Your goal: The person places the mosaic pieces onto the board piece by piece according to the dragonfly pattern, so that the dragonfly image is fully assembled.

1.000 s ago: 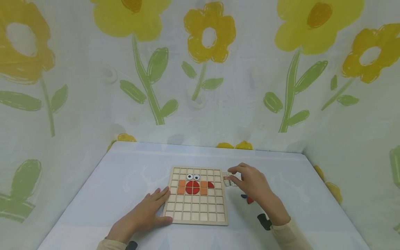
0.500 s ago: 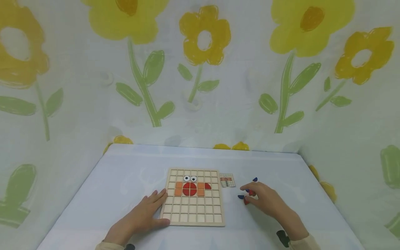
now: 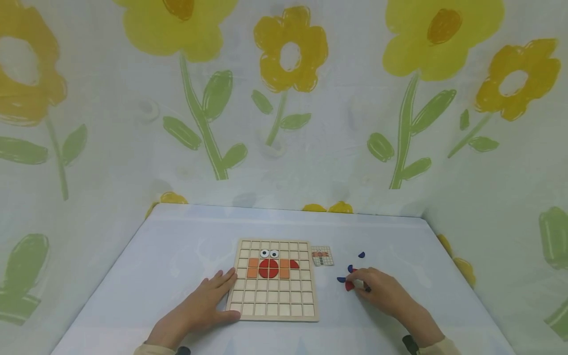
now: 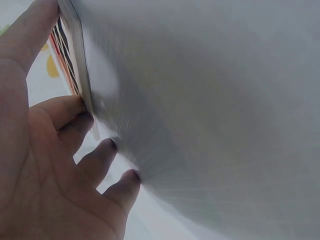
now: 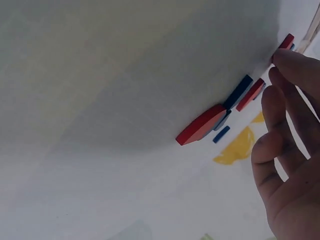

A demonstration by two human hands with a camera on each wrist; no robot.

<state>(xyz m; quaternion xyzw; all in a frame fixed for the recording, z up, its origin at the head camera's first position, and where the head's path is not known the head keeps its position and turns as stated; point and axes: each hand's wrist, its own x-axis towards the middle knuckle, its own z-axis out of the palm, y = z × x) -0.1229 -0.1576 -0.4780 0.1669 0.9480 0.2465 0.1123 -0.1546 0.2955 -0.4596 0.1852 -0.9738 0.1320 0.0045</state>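
A wooden grid board (image 3: 272, 314) bears red, orange and eye-patterned tiles. My left hand (image 3: 195, 308) lies along its left edge, fingers spread and touching the frame; the left wrist view has this hand (image 4: 55, 165) beside the board's edge. My right hand (image 3: 381, 291) is right of the board, thumb and fingertips curled at a red quarter-circle tile (image 3: 349, 286). In the right wrist view the thumb overlaps a red tile (image 5: 286, 44); the index fingertip is hidden. Close by lie a blue tile (image 3: 341, 279), another blue tile (image 3: 350, 268) and a partly covered red tile (image 5: 202, 125).
A small printed pattern card (image 3: 322, 256) lies against the board's right edge. Farther back on the white table (image 3: 199, 227) is a lone blue tile (image 3: 361, 255). A flower-print curtain (image 3: 328, 128) stands behind the table.
My right hand has moved from above the card down and right to the loose tiles, its fingertips drawing together at the red one. The left hand stays at the board.
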